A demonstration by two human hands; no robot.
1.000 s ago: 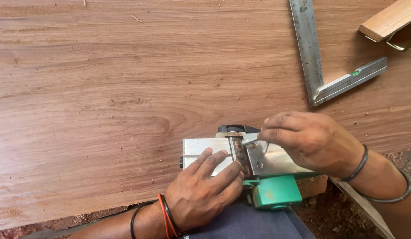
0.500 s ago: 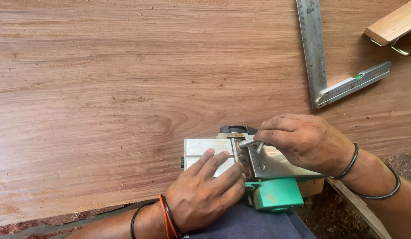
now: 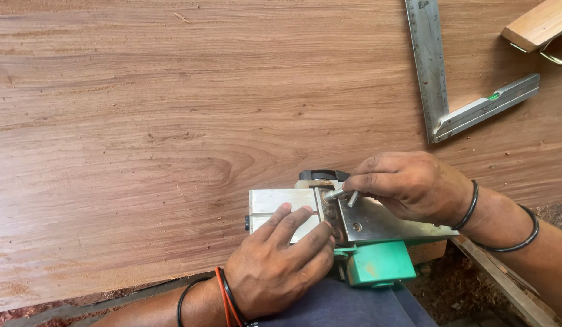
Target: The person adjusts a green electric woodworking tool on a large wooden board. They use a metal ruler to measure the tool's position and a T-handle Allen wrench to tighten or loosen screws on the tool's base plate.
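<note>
A green electric planer (image 3: 378,263) lies upside down at the near edge of a large wooden board (image 3: 172,121), its silver metal sole (image 3: 384,224) facing up. My left hand (image 3: 281,266) presses flat on the front part of the sole, fingers spread. My right hand (image 3: 408,184) pinches a small metal socket wrench (image 3: 341,195) with a T-shaped end, its tip set against the cutter slot in the middle of the sole. Black and red bands circle both wrists.
A steel try square (image 3: 441,79) with a green level vial lies on the board at the upper right. A light wooden block (image 3: 538,24) with a metal hook sits in the top right corner. Sawdust covers the ground (image 3: 475,290) at the lower right.
My right hand has shifted slightly with the wrench at the cutter slot. The left hand stays pressed on the sole. The view has moved a little.
</note>
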